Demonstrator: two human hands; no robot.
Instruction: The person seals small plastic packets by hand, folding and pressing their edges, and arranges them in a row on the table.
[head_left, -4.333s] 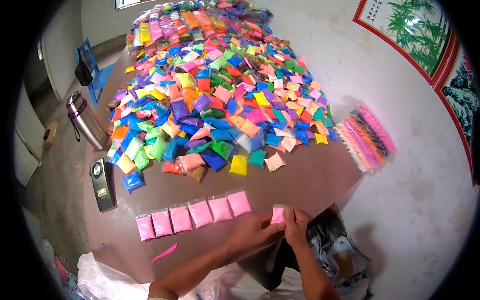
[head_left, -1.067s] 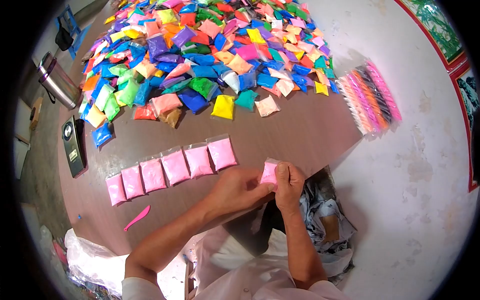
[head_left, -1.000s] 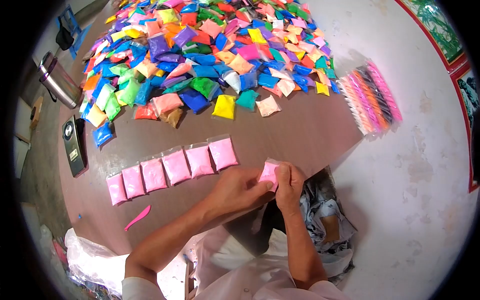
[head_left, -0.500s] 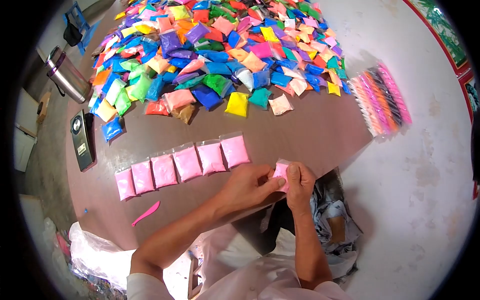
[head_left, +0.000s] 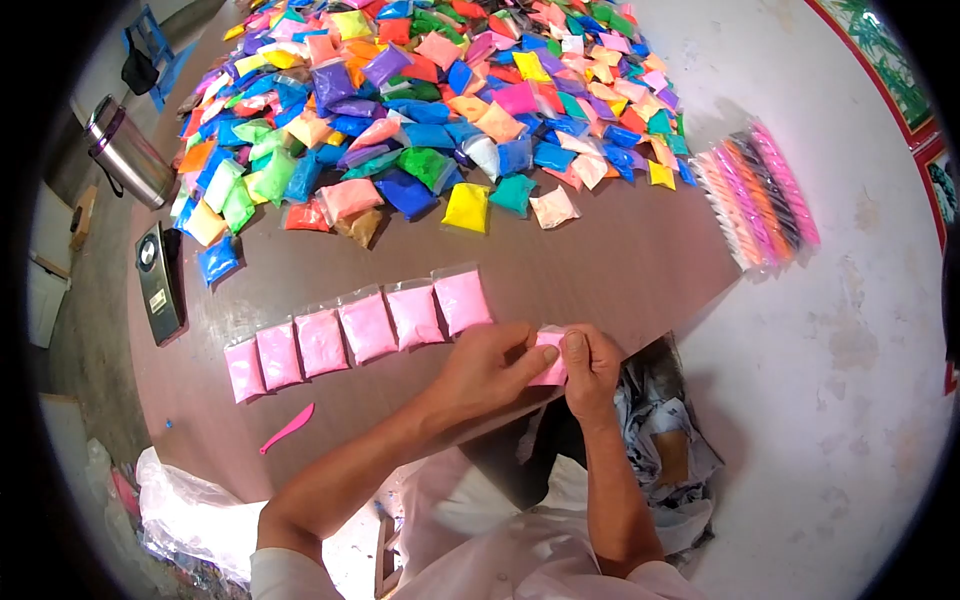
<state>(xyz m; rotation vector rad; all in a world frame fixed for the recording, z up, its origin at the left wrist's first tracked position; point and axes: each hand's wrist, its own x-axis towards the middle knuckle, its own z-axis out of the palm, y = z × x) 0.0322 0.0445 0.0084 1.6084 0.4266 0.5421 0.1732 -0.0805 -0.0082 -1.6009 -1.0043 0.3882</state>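
Note:
A small pink packet (head_left: 548, 370) is held between both hands near the table's front edge. My left hand (head_left: 490, 368) grips its left side, with the thumb lying on its face. On its right side, my right hand (head_left: 590, 372) pinches it between thumb and bent fingers. Left of the hands lies a slanting row of several pink packets (head_left: 368, 327) in clear bags, side by side. A pink plastic knife (head_left: 288, 429) rests on the brown table (head_left: 610, 270) below that row.
A large heap of multicoloured packets (head_left: 420, 110) covers the far table. Bagged coloured strips (head_left: 755, 200) lie at the right edge by the wall. A steel flask (head_left: 132, 155) and a dark phone-like device (head_left: 160, 285) are on the left. A lined bin (head_left: 665, 440) stands below right.
The head view has shifted, first downward and then slightly sideways. Both hands still hold the pink packet; its tilt has changed and the left thumb now sits higher on it.

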